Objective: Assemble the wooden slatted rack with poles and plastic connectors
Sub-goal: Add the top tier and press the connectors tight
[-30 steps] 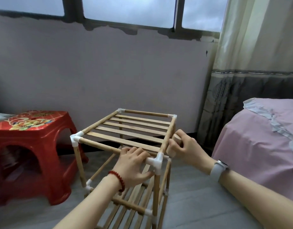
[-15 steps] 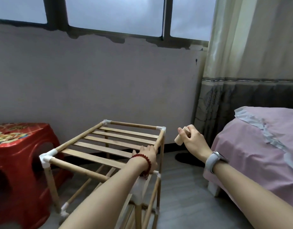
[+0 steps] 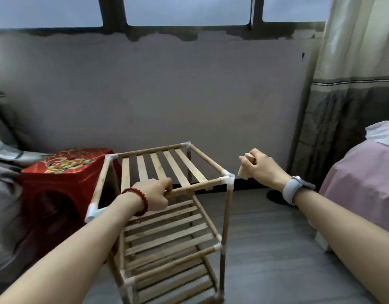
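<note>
Near edge: my two forearms come in from bottom L and bottom R. Rack stands on the grey floor btwn them, upright, three slatted tiers visible, poles joined by white plastic connectors.

L hand, red bead bracelet on wrist, fingers curled over the near top pole of the rack, gripping it left of mid-span. Near-left top connector sits just left of my L forearm, partly covered by it.

R hand, pale watch on wrist, is off the rack, just right of the near-right top connector, not touching it. Fingers wrapped tight round a small wooden block; ends stick out above and below the fist. Can't tell exactly what the piece is.

Top tier: five slats running near-to-far, far pole closes it off w/ connectors at both far corners.

Left of rack: red plastic stool w/ printed top, just beside the rack's left side; can't tell if touching. Grey bedding further left.

Right: pink bed w/ white cloth on top, well apart from the rack.

Far: grey wall, window above it, curtain at far right.
</note>
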Available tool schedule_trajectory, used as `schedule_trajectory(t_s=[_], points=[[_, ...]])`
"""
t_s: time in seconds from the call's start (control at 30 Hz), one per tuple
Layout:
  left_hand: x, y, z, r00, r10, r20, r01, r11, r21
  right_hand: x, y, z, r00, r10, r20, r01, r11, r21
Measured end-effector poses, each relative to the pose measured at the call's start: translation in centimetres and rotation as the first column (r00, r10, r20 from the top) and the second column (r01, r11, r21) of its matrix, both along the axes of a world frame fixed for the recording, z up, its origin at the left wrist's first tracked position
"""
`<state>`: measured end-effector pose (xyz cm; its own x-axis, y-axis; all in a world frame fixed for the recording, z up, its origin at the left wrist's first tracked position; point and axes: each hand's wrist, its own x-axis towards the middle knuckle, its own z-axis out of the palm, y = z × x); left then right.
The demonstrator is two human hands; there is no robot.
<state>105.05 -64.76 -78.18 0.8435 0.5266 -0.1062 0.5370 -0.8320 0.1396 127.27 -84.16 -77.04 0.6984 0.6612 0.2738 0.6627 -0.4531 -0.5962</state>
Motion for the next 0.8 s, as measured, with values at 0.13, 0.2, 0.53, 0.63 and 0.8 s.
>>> schedule_trajectory(t_s=[0.13, 0.2, 0.53, 0.63, 0.8], points=[[2.5, -2.2, -1.6, 0.981, -0.053, 0.187, 0.037, 0.995, 0.087, -1.6, 1.9, 3.3, 0.975, -0.006, 0.224, 0.010, 1.000, -0.016], [4.4, -3.9, -3.4, 0.965, -0.062, 0.257, 0.020, 0.986, 0.163, -2.1, 2.4, 5.3, 0.955, -0.062, 0.289, 0.007, 0.982, 0.187], [4.6, -3.3, -5.9, 0.865, -0.131, 0.484, -0.111, 0.891, 0.441, 0.0, 2.4, 0.1, 0.992, -0.101, 0.082, 0.089, 0.986, 0.142], [4.8, -3.1, -6.0, 0.840, -0.150, 0.521, -0.125, 0.882, 0.455, 1.2, 2.4, 3.5, 0.969, -0.199, 0.148, 0.105, 0.870, 0.481], [5.0, -3.4, -6.8, 0.836, -0.107, 0.538, -0.153, 0.897, 0.415, -2.0, 2.4, -2.9, 0.971, -0.081, 0.224, 0.031, 0.976, 0.218]])
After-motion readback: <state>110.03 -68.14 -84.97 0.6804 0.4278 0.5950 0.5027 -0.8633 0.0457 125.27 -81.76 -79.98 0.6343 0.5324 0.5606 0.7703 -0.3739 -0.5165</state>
